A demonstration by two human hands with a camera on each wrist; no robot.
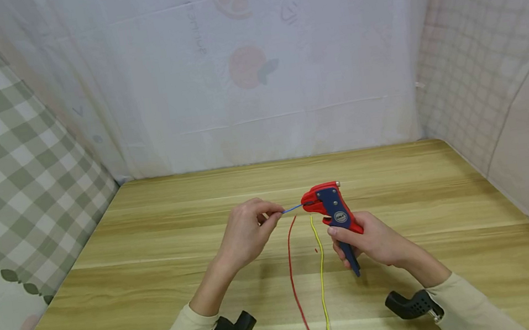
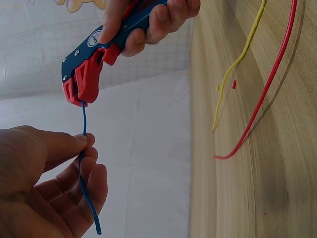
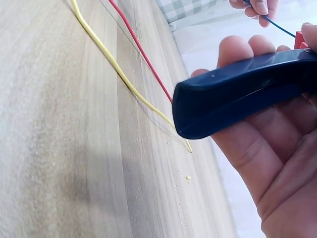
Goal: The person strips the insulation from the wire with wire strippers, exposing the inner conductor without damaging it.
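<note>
Between thumb and fingertips, my left hand (image 1: 250, 231) pinches a blue wire (image 2: 84, 116); its loose tail hangs past the fingers in the left wrist view. The wire's other end sits in the red jaws of a wire stripper (image 1: 332, 206). My right hand (image 1: 369, 237) grips the stripper by its dark blue handle (image 3: 237, 99), thumb across the side and fingers wrapped behind. Both hands hold the wire and tool above the wooden table. Inside the jaws the wire tip is hidden.
A red wire (image 1: 292, 273) and a yellow wire (image 1: 321, 269) lie lengthwise on the wooden table (image 1: 159, 279), between the forearms. Tiny scraps of red insulation (image 2: 234, 84) and yellow insulation (image 3: 188, 177) lie near them. Cloth screens (image 1: 168, 116) stand behind and at both sides.
</note>
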